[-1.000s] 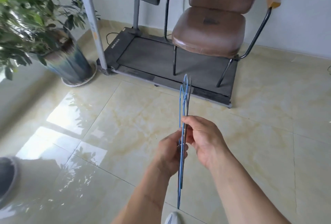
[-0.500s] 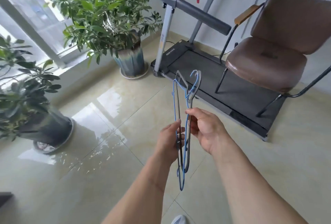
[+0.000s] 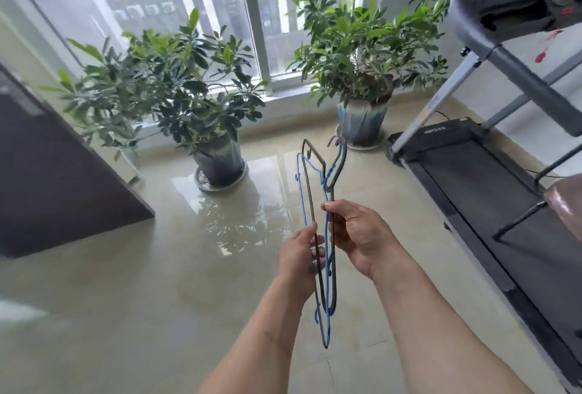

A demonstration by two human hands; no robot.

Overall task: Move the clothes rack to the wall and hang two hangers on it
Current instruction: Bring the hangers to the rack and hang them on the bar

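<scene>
Two thin wire hangers stand upright in front of me, hooks up: a blue hanger (image 3: 327,305) and a dark grey hanger (image 3: 310,185), lying against each other. My left hand (image 3: 299,256) pinches their left side at mid-height. My right hand (image 3: 357,234) grips their right side just below the twisted necks. Both hands are closed on the pair. The clothes rack is not in view.
Two potted plants (image 3: 217,160) (image 3: 362,122) stand on the shiny tiled floor below a large window (image 3: 252,15). A treadmill (image 3: 491,173) runs along the right side, with a brown chair seat (image 3: 567,204) at the right edge. A dark panel (image 3: 47,179) stands at left.
My view has swung left, from the chair and treadmill to the window and plants. The hangers have spread slightly apart, still held in both hands.
</scene>
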